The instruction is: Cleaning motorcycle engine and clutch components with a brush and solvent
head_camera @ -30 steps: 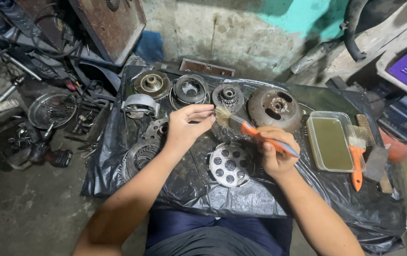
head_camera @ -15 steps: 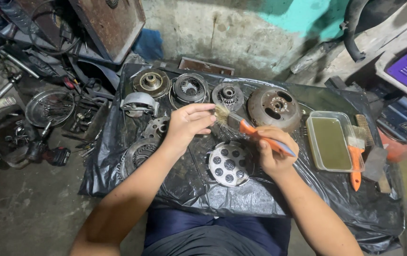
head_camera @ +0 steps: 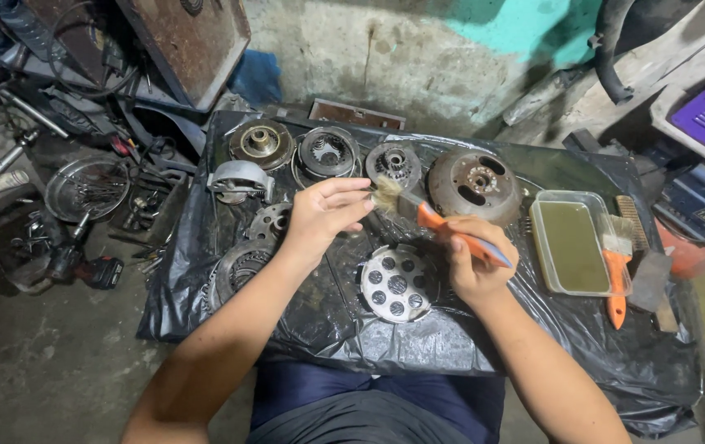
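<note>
My left hand (head_camera: 325,215) is raised over the black plastic sheet (head_camera: 229,312), fingers pinched on a small part that I cannot make out. My right hand (head_camera: 476,261) grips an orange-handled paintbrush (head_camera: 443,230); its bristles touch the tips of my left fingers. Below the hands lies a round silver plate with holes (head_camera: 396,282). A toothed grey plate (head_camera: 241,267) lies under my left forearm.
Along the back stand several round metal engine parts (head_camera: 326,152) and a rusty rotor (head_camera: 474,185). A clear tray of yellowish liquid (head_camera: 574,242) with a second orange brush (head_camera: 615,275) sits at right. Tools and a metal bowl (head_camera: 85,189) litter the floor at left.
Both hands have stayed almost in place; the brush tip shifted slightly against my left fingers. The camera moved a little.
</note>
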